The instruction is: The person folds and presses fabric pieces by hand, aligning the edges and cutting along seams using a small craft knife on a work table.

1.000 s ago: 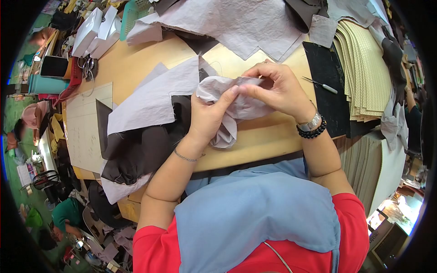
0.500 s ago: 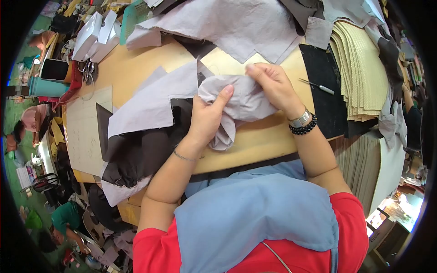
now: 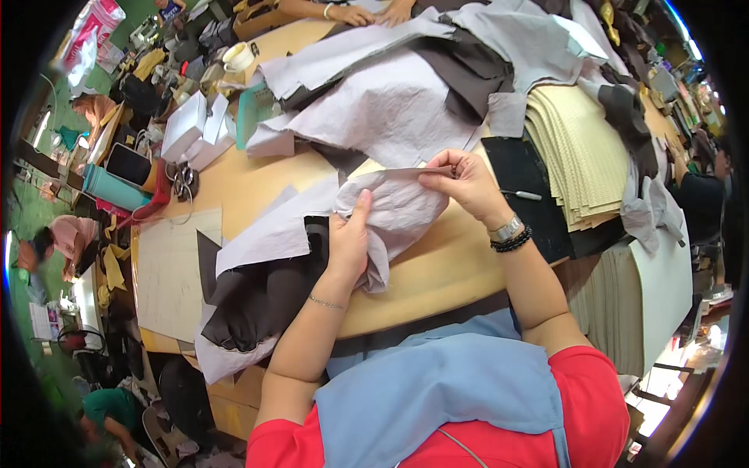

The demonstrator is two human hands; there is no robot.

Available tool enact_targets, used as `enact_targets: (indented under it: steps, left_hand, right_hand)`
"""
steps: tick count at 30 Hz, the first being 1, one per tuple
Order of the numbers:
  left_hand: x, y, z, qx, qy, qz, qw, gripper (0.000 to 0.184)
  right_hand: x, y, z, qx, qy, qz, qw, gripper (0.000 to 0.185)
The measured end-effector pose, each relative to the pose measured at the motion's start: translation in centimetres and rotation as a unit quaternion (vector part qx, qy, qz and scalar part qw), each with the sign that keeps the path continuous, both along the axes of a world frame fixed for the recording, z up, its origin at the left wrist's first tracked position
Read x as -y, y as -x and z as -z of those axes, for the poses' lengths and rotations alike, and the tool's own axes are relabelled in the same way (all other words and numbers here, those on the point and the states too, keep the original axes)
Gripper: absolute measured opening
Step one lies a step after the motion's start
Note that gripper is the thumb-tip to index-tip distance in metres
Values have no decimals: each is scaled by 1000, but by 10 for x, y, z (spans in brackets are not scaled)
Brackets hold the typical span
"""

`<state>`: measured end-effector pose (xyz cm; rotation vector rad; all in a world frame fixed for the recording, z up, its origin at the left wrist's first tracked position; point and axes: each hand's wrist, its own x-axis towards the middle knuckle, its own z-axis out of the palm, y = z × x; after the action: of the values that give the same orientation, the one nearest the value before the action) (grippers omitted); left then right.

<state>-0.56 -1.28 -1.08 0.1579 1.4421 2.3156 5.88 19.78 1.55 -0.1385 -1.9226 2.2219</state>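
Note:
A pale grey-lilac piece of fabric (image 3: 402, 218) is held up between my two hands, just above the wooden table. My left hand (image 3: 349, 238) grips its left side, the thumb lying on top. At its upper right edge, my right hand (image 3: 466, 187) pinches the cloth between thumb and fingers, where a darker underside shows along the edge. Part of the fabric hangs in folds below my left hand. To the left, beside my left forearm, lie pale and dark brown fabric pieces (image 3: 269, 292), partly overlapping.
Layered pale and dark cloth (image 3: 374, 101) covers the table's far side, where another person's hands (image 3: 367, 15) rest. Right are a black sheet (image 3: 530, 222), a pen-like tool (image 3: 521, 194) and stacked yellowish textured sheets (image 3: 581, 156). Left are scissors (image 3: 185, 183) and white boxes (image 3: 187, 129).
My right hand now pinches the fabric's edge, which is stretched out straighter to the right. The camera view has shifted, bringing another person's hands into sight at the far side.

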Motion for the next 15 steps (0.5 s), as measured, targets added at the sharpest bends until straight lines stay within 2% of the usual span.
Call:
enact_targets:
  steps: [1,3,4,6,7,8,11,15]
  left_hand:
    - [1,0,-5,-12,9,-2,1000,26]
    - [1,2,-20,-24,-6,2,1000,24]
    - [2,1,-31,-22,-28,7,999,21]
    - [3,1,-55,-47,-58,26,997,19]
    - [3,3,-66,-68,-57,42,995,19]
    - [3,6,-78,-71,-45,43,996,19]
    - [5,6,-117,-115,-17,66,991,22]
    - [1,12,-148,-154,-21,51,986,24]
  right_hand:
    - [-3,-3,-4,24,-5,-19,1000,22]
    - [7,-6,-4,-62,95,-44,993,42]
    - [8,-12,-3,10,56,-60,997,63]
    - [25,-15,8,-38,39,-87,995,79]
    - [37,-17,9,-44,31,-94,994,77]
    - [52,-21,5,-20,80,-89,993,64]
    - [75,-22,6,-10,3,-116,993,41]
    - [92,-22,-1,-40,14,-51,998,24]
